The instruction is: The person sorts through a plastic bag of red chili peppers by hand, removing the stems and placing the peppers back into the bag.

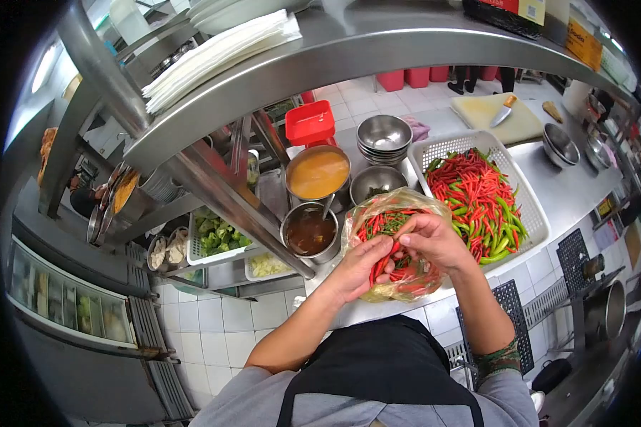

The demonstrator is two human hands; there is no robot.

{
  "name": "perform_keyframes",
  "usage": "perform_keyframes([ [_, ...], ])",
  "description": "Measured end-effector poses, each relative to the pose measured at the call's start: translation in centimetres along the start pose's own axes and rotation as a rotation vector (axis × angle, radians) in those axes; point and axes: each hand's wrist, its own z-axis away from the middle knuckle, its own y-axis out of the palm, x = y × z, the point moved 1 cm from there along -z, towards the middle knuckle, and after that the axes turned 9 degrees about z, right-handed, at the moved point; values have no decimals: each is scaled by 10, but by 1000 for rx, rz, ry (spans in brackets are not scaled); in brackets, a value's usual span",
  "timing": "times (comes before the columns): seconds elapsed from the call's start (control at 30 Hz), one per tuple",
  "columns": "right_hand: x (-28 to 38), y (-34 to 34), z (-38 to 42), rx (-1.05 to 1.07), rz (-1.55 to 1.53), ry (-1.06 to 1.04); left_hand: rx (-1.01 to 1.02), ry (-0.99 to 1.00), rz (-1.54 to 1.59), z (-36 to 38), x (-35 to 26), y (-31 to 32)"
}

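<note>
A clear plastic bag (pixel 443 206) of red chili peppers with green stems lies open in front of me on the steel counter. Over its mouth, my left hand (pixel 362 269) is closed around a few red chili peppers (pixel 380 270). My right hand (pixel 434 243) meets it there, thumb and fingertips pinched at the upper end of a chili; the exact grip is partly hidden by the fingers. To the right of the bag, a white perforated basket (pixel 538 206) holds a heap of red and green chili peppers (pixel 477 203).
Left of the bag stand a pot of orange liquid (pixel 318 173) and a pot of dark sauce (pixel 310 233) with a ladle. Steel bowls (pixel 384 134) are stacked behind. A knife (pixel 504 110) rests on a cutting board (pixel 523 122). A steel shelf (pixel 377 53) crosses overhead.
</note>
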Motion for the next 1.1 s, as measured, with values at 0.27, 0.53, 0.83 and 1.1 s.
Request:
perform_keyframes([
  [0.27,12,32,4,-515,1068,-507,-77,-59,26,-3,-8,-8],
  [0.53,-3,19,-5,-236,1338,-242,-81,31,356,8,-18,-38],
  [0.83,-18,13,-19,-9,1234,-283,-45,81,380,12,-20,-41],
  [1.1,12,-2,-8,-122,784,-80,-136,93,245,7,-18,-29],
])
